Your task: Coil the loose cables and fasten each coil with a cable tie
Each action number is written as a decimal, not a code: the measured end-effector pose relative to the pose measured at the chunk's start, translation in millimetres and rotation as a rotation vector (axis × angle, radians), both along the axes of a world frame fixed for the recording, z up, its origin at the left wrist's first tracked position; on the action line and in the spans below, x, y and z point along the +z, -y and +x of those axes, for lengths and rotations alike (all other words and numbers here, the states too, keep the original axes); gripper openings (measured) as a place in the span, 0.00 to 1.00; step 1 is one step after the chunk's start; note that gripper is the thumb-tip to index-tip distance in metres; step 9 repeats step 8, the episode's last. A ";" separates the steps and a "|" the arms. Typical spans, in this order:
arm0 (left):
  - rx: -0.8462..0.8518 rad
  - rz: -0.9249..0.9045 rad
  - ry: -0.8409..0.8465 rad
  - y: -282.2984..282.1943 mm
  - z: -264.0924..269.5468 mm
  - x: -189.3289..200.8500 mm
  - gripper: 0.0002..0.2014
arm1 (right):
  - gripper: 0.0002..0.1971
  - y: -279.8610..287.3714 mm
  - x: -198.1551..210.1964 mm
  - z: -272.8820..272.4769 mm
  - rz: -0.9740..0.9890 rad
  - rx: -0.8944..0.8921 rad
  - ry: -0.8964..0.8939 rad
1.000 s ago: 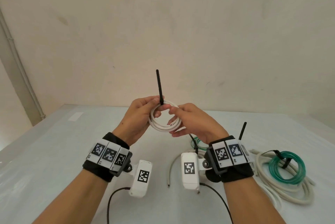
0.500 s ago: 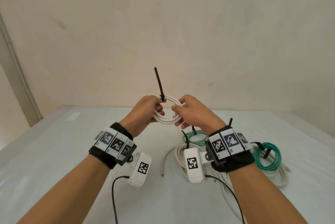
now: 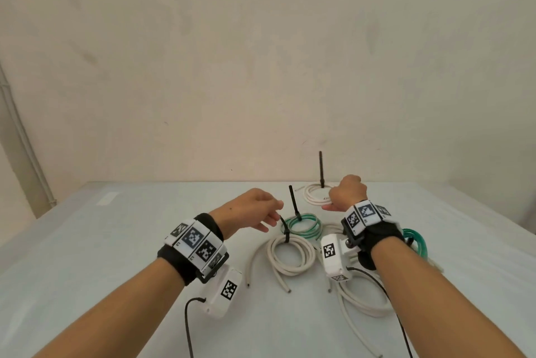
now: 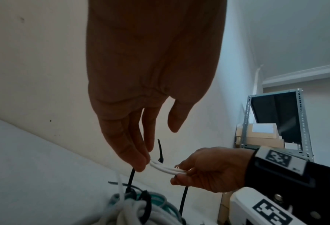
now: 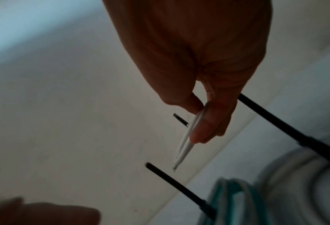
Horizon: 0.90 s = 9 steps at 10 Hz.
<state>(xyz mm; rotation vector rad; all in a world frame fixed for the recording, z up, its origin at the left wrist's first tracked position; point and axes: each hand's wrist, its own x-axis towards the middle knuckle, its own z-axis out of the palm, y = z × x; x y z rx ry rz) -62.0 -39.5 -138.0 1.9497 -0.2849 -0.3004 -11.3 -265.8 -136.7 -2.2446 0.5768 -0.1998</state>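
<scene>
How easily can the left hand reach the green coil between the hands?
Probably easily: the left hand seems free and hovers right beside the green coil; only a thin black tie tail stands between.

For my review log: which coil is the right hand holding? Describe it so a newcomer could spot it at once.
Start at the white table and look to its far edge by the wall. There the right hand holds a small white coil, farthest from the person. Unlike the green coil and the bigger white coil nearer in, its black tie stands straight up against the wall.
</scene>
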 end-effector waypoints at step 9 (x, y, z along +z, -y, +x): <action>0.011 -0.035 -0.002 -27.9 -20.3 10.6 0.13 | 0.15 -16.8 -4.1 -26.7 -0.592 0.315 -0.203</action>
